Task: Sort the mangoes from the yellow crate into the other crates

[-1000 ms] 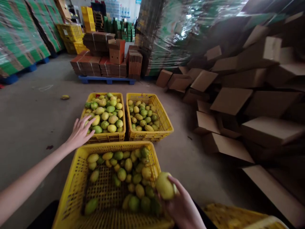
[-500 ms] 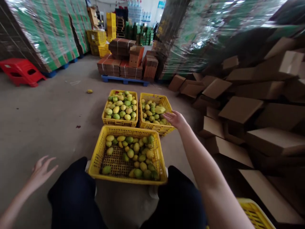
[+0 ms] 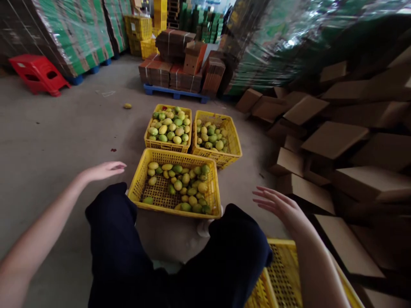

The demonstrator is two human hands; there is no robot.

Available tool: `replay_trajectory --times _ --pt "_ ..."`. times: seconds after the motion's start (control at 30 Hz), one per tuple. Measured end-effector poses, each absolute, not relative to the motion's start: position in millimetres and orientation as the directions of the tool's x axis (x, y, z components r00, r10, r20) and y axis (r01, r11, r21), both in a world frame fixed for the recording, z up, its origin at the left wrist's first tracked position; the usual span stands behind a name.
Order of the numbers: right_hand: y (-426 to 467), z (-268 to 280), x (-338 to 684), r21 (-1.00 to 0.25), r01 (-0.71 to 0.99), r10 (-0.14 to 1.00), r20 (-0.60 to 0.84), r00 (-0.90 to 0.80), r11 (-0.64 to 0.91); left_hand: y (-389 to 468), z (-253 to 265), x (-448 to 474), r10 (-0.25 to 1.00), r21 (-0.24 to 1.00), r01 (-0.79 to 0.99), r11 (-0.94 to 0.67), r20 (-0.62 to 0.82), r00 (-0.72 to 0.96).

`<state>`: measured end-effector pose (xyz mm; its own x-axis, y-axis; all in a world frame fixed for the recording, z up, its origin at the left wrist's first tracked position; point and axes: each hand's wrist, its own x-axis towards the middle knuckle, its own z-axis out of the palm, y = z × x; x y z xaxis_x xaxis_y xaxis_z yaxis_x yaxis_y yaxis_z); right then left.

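My left hand is held out over the floor, left of the near yellow crate, its fingers stretched and nothing in them. To the right of that crate, my right hand hangs above the floor with fingers extended, also holding nothing. Green and yellow oval fruits lie mostly along the back and right side of the near crate, which sits between my feet. Behind it stand two more yellow crates: the back left crate is heaped with similar fruits, and the back right crate is partly filled.
Yellow crates are beside my right knee. Cardboard boxes pile up on the right. A blue pallet carries bundled cardboard behind the crates. One loose fruit lies on the floor; a red stool stands at left.
My right hand has drawn back from the back right crate, where a large yellowish fruit was near its fingers. My left hand has come up and inward toward the near crate. The view has tilted down.
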<state>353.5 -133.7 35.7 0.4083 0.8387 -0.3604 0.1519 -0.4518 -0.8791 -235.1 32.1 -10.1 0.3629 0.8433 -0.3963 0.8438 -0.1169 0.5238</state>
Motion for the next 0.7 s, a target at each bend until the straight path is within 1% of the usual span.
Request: replay_trajectory --times 0.07,0.1,0.13,0.2,0.3,0.4,0.47,0.57,0.7 --pt "-145 28 345 -0.851 0.253 0.867 -0.368 0.336 -0.46 50 -20 -212 0.755 0.561 0.806 -0.188 -0.442 0.484" --pt "-147 24 340 -0.838 0.302 0.88 -0.371 0.297 -0.455 60 -27 -203 0.738 0.574 0.796 -0.189 -0.452 0.502" --pt "-146 19 334 -0.824 0.344 0.889 -0.376 0.263 -0.451 71 -35 -194 0.757 0.573 0.804 -0.16 -0.451 0.472" --pt "-136 7 319 -0.8 0.398 0.893 -0.394 0.217 -0.45 93 -52 -182 0.835 0.545 0.836 -0.067 -0.428 0.346" --pt "-101 -15 293 -0.783 0.421 0.889 -0.402 0.219 -0.457 129 -77 -172 0.918 0.501 0.861 0.081 -0.375 0.132" --pt "-38 -41 264 -0.774 0.439 0.887 -0.357 0.291 -0.456 170 -99 -165 0.931 0.47 0.849 0.242 -0.36 -0.066" --pt "16 -61 245 -0.765 0.461 0.888 -0.331 0.319 -0.451 202 -113 -158 0.912 0.462 0.822 0.333 -0.38 -0.156" --pt "107 -94 222 -0.756 0.491 0.895 -0.3 0.33 -0.434 251 -136 -141 0.88 0.475 0.774 0.418 -0.422 -0.217" --pt "212 -141 208 -0.747 0.53 0.913 -0.279 0.297 -0.401 302 -167 -116 0.881 0.504 0.754 0.422 -0.424 -0.21"
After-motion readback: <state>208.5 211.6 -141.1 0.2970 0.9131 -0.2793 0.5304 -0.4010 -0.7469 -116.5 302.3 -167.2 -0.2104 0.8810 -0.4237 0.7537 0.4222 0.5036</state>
